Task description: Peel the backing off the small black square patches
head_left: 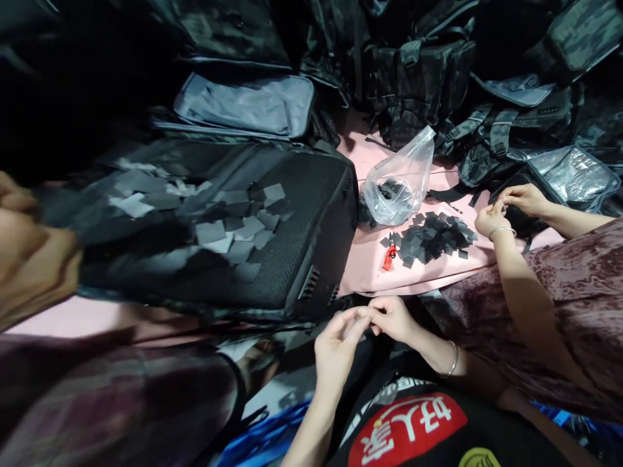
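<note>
On the pink-covered desk (365,266), beyond the person's hands, a clear plastic bag (413,162) stands with its mouth gathered upward, dark pieces (392,189) showing through its lower part. Just beside it lies a loose pile of small dark squares (435,237), with a bright red thing (388,258) at its near left edge. To the left, a large black bag (287,259) lies flat, carrying scattered grey and black squares (238,233); behind it is an open case with a grey lining (248,104).

The left hand (335,347) and right hand (393,318) meet over the lap, thumbs and fingers pinched nearly closed; I cannot tell what, if anything, they hold.

On the person's black garment (506,431), a red patch (409,428) reads 好人家, upside down from here; the pale lettering above it is unclear, and a yellow round emblem (479,458) is cut off below.

At right, a co-worker's hands (491,222) meet at the fingertips; at left, another co-worker's hand (39,259) is curled. Camouflage packs (423,78) crowd the dim background, and blue material (267,441) lies below.
</note>
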Tool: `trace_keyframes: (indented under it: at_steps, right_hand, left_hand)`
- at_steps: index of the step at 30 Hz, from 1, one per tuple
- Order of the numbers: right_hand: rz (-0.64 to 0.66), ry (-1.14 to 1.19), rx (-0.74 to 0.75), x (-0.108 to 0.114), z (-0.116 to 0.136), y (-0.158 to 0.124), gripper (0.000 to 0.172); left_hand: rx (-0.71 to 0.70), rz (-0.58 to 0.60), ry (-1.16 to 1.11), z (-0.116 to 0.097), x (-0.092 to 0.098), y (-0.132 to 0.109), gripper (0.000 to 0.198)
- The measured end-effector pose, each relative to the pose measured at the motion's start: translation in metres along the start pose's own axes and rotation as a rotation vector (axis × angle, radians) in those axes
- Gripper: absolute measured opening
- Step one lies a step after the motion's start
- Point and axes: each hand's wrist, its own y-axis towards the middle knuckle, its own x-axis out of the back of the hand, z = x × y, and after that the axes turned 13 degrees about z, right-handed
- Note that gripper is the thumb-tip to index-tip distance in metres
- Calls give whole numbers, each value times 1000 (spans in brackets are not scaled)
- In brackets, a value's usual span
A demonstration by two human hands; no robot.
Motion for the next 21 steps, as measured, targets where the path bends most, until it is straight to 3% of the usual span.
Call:
trace_keyframes:
  at_steps: [2, 6, 9, 11, 14, 16, 21]
  right_hand:
    - [57, 33, -54, -3, 1, 0, 50]
    - [283, 336, -134, 0, 7, -4, 65]
    - [435, 420, -90, 4, 10, -8, 51]
    - [416, 347, -89, 6, 7, -8, 39]
    - [200, 144, -101, 16, -8, 1, 35]
    - [-30, -2, -116, 34, -19, 15, 38]
    - [-616, -261, -202, 116, -30, 48, 37]
  left_hand:
    - [-38, 10, 66, 0, 3, -1, 21]
    - [-45, 12, 85, 5, 7, 0, 22]
    - [-8, -84, -84, 8, 8, 2, 22]
    - [1, -105, -294, 7, 10, 2, 23]
    - [41, -47, -604, 4, 19, -1, 28]
    - [91, -36, -699, 4, 29, -5, 31]
    - [192, -123, -690, 19, 56, -19, 38]
